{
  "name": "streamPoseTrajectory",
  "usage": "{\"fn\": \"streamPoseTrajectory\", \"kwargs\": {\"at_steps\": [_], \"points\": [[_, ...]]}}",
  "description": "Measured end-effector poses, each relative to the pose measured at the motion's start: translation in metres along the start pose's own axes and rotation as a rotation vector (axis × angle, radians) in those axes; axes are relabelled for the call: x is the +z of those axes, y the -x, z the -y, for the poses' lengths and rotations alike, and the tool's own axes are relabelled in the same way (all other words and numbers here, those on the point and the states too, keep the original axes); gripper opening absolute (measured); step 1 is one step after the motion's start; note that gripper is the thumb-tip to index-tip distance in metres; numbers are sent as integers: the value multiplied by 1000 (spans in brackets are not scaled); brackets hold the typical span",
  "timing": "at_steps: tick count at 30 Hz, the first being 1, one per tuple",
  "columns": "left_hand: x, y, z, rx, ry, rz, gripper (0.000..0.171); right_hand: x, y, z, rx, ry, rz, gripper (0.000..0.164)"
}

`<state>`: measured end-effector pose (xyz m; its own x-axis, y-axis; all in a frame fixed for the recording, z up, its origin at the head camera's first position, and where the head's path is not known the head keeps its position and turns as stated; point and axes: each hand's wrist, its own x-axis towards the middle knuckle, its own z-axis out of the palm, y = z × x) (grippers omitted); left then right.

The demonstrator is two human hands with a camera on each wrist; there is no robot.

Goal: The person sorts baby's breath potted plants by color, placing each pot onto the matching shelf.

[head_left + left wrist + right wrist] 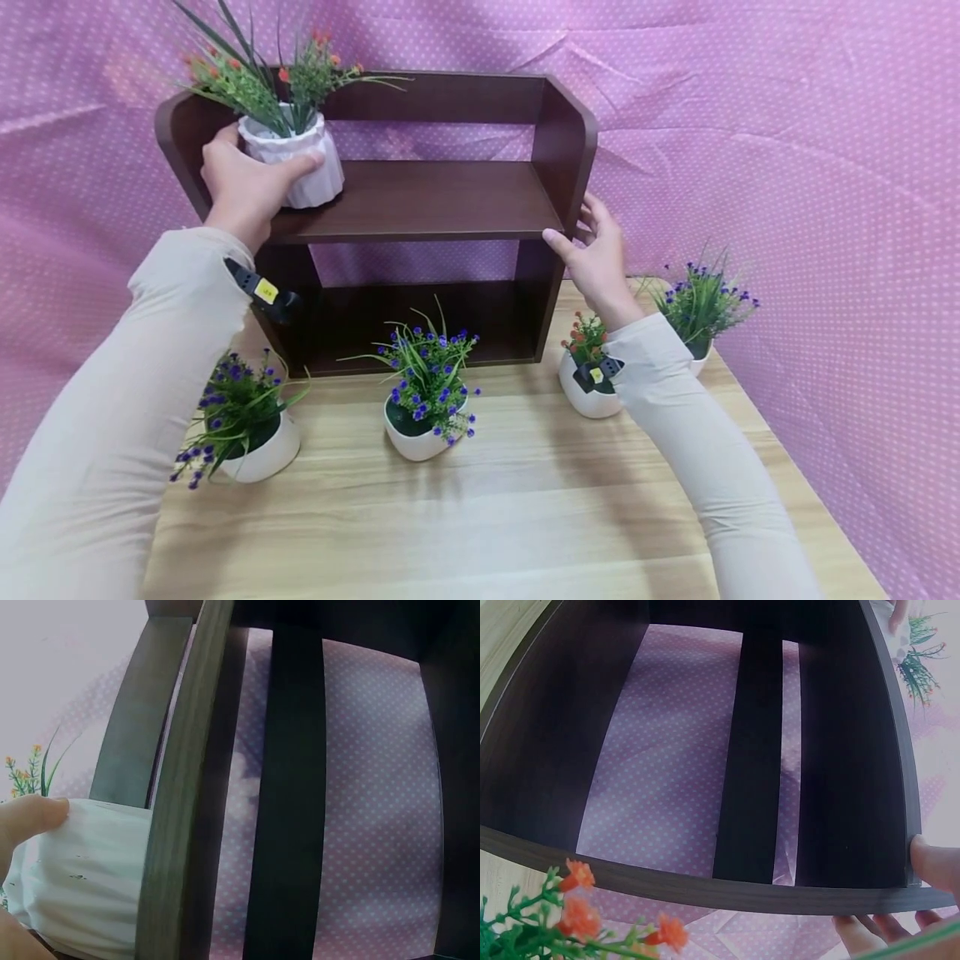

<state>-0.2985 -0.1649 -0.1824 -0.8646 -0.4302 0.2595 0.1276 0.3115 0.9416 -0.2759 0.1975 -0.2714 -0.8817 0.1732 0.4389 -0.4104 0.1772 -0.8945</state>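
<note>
From my remote station I have the left hand (247, 179) closed around a white ribbed pot (318, 179), thumb across its front wall, fingers round the far left side. The pot stands upright at the left end of the upper board of a dark brown shelf unit (442, 196); whether its full weight sits on the board, I can't tell. Orange blooms and long green blades rise from it. Right hand (600, 258) grips the unit's right side panel at upper-board height: thumb at the front edge, fingertips against the outer face, as the right wrist view confirms. Below, on the wood-grain table (450, 533), I note four smaller white pots: a purple-flowered one (262, 454) beneath the left forearm, another purple one (420, 442) in front of the lower shelf, an orange-flowered one (588, 400) partly behind the right wrist strap (597, 375), and a third purple one (701, 333) near the table's right edge. Pink dotted cloth (787, 167) hangs behind and to both sides.
</note>
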Motion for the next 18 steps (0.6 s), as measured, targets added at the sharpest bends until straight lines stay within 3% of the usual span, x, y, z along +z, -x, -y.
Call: {"fn": "streamPoseTrajectory", "kwargs": {"at_steps": [9, 18], "points": [[3, -2, 5, -40, 20, 21, 84, 1, 0, -1, -24, 33, -5, 62], [9, -1, 14, -27, -78, -5, 90, 0, 2, -1, -19, 21, 9, 62]]}}
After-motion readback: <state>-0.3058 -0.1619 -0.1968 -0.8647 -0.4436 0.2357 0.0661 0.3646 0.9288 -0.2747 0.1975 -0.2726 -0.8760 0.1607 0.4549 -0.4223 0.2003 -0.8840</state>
